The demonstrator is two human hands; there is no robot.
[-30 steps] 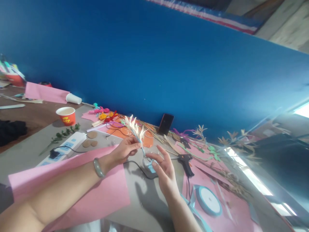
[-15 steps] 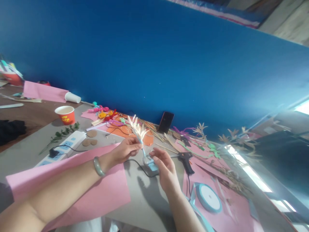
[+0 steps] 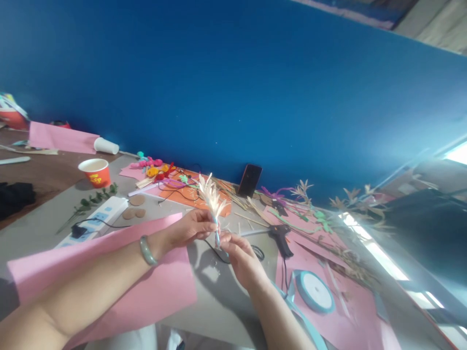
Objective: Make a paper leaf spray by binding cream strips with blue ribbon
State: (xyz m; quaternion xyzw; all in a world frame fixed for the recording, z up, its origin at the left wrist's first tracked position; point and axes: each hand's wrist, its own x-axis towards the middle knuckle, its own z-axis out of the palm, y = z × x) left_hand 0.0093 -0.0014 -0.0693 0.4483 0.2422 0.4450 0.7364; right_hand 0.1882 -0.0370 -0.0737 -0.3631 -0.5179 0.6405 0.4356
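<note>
Head: flower petals [image 3: 212, 197] above left grip [image 3: 188, 226]

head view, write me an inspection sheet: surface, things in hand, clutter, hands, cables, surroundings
Surface: grey table, pink paper spread at front left
Things in hand: pale flower, petals up, on a stem partly blue
Clutter: ribbon roll, glue gun, red paper cup, leafy sprig, wooden discs
Left hand: pinches the stem just below the petals
Right hand: at the lower stem, its exact grip hard to see
Cables: one dark cable at the power strip, another from the glue gun
Surroundings: blue wall behind, phone propped near it
Other people: nothing seen
</note>
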